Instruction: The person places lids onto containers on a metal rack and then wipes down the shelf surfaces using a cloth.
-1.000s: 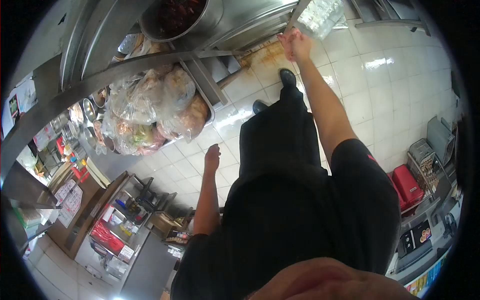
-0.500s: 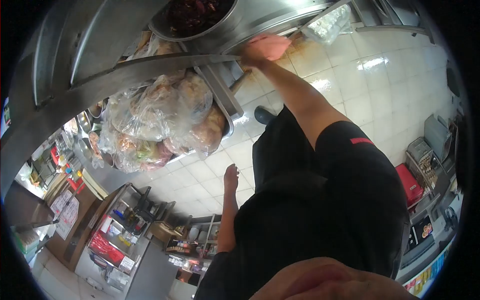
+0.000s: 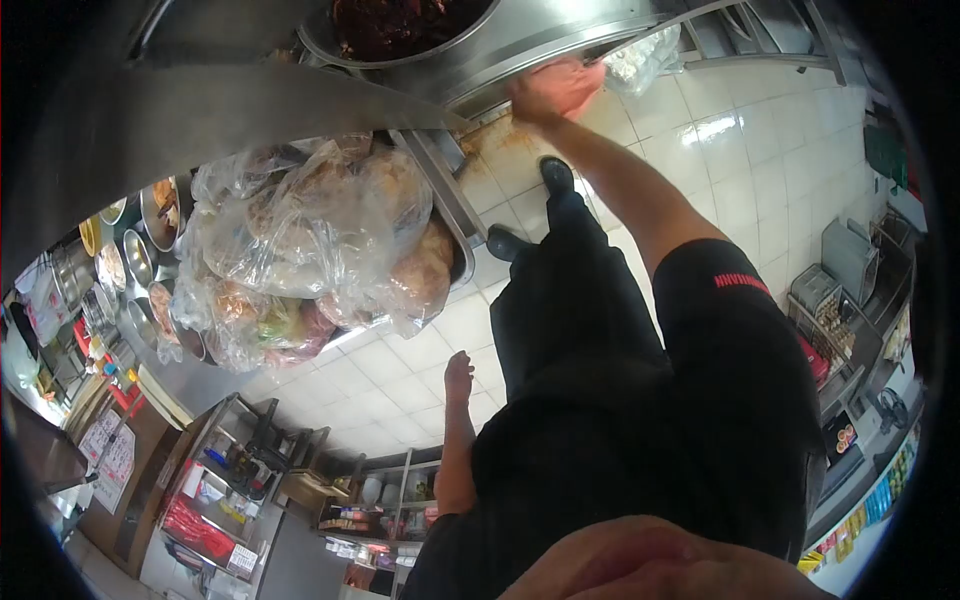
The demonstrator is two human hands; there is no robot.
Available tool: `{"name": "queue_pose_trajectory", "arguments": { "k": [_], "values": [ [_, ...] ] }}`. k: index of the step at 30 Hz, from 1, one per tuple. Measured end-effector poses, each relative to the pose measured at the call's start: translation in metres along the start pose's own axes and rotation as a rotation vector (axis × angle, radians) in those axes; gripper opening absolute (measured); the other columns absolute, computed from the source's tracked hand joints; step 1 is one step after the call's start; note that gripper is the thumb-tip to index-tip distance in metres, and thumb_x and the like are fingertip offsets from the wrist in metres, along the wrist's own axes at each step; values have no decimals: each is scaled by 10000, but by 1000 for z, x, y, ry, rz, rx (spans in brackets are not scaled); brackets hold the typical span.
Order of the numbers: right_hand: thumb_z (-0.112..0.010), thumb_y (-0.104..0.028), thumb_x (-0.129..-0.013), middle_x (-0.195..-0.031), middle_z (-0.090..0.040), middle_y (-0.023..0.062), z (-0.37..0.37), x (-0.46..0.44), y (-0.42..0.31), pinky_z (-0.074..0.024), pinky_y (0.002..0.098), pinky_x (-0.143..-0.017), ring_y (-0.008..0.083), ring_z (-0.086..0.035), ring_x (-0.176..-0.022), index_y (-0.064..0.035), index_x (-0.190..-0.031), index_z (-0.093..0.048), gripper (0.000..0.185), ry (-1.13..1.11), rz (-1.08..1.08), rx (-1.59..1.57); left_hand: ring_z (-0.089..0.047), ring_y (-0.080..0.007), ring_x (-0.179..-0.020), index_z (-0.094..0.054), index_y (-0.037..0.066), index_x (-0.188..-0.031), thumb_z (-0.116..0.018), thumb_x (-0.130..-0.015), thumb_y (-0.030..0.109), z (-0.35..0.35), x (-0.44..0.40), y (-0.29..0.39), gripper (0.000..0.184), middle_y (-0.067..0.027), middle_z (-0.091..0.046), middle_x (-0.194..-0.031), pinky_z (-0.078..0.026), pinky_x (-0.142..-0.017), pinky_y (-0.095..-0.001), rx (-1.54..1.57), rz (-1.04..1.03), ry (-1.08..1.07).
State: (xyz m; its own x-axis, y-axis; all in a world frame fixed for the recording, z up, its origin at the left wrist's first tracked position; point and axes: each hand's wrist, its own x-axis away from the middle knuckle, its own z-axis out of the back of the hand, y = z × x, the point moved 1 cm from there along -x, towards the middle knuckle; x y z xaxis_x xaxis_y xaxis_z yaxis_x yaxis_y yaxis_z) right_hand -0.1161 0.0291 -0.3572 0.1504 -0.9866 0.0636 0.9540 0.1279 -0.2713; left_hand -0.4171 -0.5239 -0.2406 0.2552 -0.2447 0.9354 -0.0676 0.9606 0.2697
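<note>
My right hand (image 3: pixel 537 104) reaches forward, its fingers closed on a pink cloth (image 3: pixel 570 88) at the lower edge of a steel counter (image 3: pixel 480 75). The cloth hangs beside the counter front, above the tiled floor. Parts of the fingers are hidden by the cloth and blur. Low at my left side hangs my left hand (image 3: pixel 459 378), holding nothing, its fingers loosely bent and apart. Left of centre, several clear plastic bags of food (image 3: pixel 320 230) are piled on a metal tray (image 3: pixel 461 265), between my two hands and farther left.
A large metal pot (image 3: pixel 400 58) of dark food stands on the counter. Beyond the cloth is a clear bag with white contents (image 3: pixel 645 60). Metal bowls (image 3: pixel 160 215) sit at the left. Brown stains (image 3: pixel 490 150) mark the floor near my shoes (image 3: pixel 508 243). Shelves (image 3: pixel 380 500) stand behind on the left.
The view has shifted, and both my shoes now show. My right hand with the pink cloth has moved slightly right along the counter edge. My left hand still hangs free.
</note>
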Motion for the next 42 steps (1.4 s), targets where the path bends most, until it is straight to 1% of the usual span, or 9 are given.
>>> {"name": "queue_pose_trajectory", "arguments": {
  "k": [7, 11, 14, 17, 22, 27, 35, 40, 42],
  "values": [
    [-492, -101, -848, -1400, -425, 180, -12, 4, 73, -445, 545, -955, 405, -513, -1203, -63, -1407, -338, 582, 221, -96, -51, -605, -144, -842, -526, 24, -1296, -503, -968, 276, -6, 26, 72, 415, -70, -625, -1062, -479, -688, -280, 90, -150, 63],
    [-506, -49, -830, -1088, -662, 147, 44, 33, 41, -524, 424, -844, 336, -652, -985, -41, -1160, -605, 344, -208, -76, -186, -606, -143, -837, -530, 14, -1284, -508, -951, 291, -2, 8, 54, 434, -67, -625, -1049, -474, -666, -274, 84, -63, 55],
    [-538, -76, -865, -943, -693, 129, -16, 65, 87, -549, 342, -679, 253, -678, -849, 9, -992, -623, 175, 223, -410, -1009, -613, -139, -806, -557, 21, -1255, -501, -947, 304, -5, 21, 61, 422, -58, -626, -1016, -472, -645, -269, -63, -114, 30],
    [-516, -87, -907, -936, -688, 116, 171, 87, 61, -539, 284, -673, 182, -679, -809, -2, -982, -614, 150, 52, -556, -1815, -607, -121, -783, -572, 25, -1229, -502, -952, 304, -1, 23, 64, 400, -47, -622, -979, -466, -635, -257, -72, -138, 45],
    [-509, -131, -951, -900, -667, 117, 345, 52, 45, -529, 263, -610, 174, -648, -692, -12, -1010, -582, 152, 440, -35, -2175, -600, -110, -772, -576, 33, -1220, -510, -957, 312, 10, 15, 79, 390, -33, -618, -967, -460, -626, -249, -71, -182, 17],
    [-548, -186, -969, -795, -533, 61, 361, -3, 6, -473, 239, -606, 116, -519, -648, -43, -1041, -442, 192, 1283, -90, -1223, -598, -113, -759, -566, 31, -1229, -506, -959, 317, 12, 13, 106, 398, -41, -619, -975, -462, -612, -248, -89, -263, 27],
    [-500, -96, -949, -789, -558, 34, 231, 11, 44, -428, 262, -519, 114, -519, -615, -51, -985, -530, 65, 667, -423, -1936, -622, -173, -832, -542, 43, -1256, -498, -960, 321, 16, 15, 124, 409, -79, -624, -1034, -491, -656, -298, -338, -422, -32],
    [-527, -127, -930, -654, -603, 44, 405, 43, -21, -431, 289, -485, 132, -542, -554, -56, -765, -584, 188, 758, -288, -2038, -611, -222, -829, -572, 55, -1175, -573, -914, 300, 31, 12, 124, 358, -78, -622, -1016, -494, -680, -351, -286, -320, 12],
    [-558, -97, -918, -777, -637, 58, 476, 46, -37, -471, 261, -618, 135, -592, -686, -16, -901, -603, 94, 875, -228, -1725, -609, -282, -832, -580, 47, -1057, -630, -838, 270, 45, -7, 110, 316, -107, -617, -983, -496, -693, -387, -470, -596, -47]
  ]
}}
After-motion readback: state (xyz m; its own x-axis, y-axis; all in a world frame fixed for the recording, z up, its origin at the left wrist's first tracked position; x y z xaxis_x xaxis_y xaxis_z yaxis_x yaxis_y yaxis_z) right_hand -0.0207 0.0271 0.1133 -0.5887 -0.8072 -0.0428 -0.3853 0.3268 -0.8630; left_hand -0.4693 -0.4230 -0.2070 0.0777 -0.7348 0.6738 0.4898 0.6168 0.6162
